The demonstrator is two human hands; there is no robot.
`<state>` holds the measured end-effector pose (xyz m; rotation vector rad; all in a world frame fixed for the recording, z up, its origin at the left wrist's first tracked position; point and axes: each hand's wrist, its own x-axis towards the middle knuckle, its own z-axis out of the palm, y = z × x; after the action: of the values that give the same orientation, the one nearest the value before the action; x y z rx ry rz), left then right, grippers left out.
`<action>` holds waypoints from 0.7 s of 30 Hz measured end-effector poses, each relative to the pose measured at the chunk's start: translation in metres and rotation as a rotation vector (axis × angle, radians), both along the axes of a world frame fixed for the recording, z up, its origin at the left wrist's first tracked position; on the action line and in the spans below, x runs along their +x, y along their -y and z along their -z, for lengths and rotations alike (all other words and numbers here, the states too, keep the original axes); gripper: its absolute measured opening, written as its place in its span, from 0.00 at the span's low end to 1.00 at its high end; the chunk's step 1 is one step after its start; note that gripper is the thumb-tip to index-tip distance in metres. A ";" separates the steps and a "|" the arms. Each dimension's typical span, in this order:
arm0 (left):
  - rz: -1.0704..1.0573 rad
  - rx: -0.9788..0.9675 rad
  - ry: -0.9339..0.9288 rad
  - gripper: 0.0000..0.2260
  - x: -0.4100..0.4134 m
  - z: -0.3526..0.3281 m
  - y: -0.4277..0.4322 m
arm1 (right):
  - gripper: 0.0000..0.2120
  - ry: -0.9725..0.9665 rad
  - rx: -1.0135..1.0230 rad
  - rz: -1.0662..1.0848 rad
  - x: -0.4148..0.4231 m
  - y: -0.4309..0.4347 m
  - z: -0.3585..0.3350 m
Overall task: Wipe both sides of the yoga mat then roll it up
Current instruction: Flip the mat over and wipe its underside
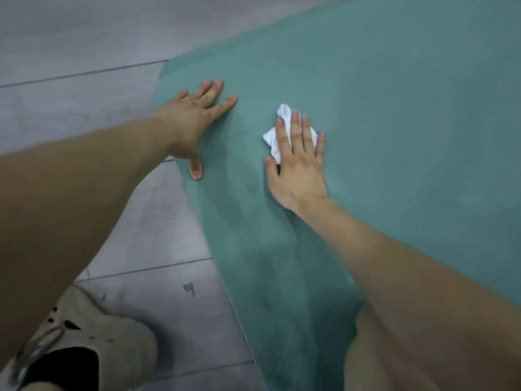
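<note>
You are pressing your left hand (194, 119) flat on a corner of the teal yoga mat (394, 136), which is lying unrolled on the grey plank floor (84, 38). With its fingers spread and straight, that hand is grasping nothing. It is probably pinning the corner so the mat is not sliding or rucking under the wiping stroke. Your right hand (296, 162) is also lying flat with straight fingers, bearing down on a crumpled white wipe (272, 139) near the left hand rather than clenching it. Your bare leg (380, 362) is resting on the mat at lower right, while your beige shoe (93, 334) is standing on the floor near the mat's edge. The mat is not yet being rolled.
</note>
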<state>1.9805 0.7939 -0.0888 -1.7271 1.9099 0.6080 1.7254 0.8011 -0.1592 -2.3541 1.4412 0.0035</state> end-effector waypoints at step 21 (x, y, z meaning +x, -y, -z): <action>-0.161 -0.069 -0.175 0.37 0.005 -0.051 -0.098 | 0.32 -0.043 -0.051 -0.036 -0.009 0.007 0.006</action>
<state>1.9860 0.8924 -0.0375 -1.9419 1.9404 0.7843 1.7160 0.7944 -0.1654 -2.4344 1.4354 0.0280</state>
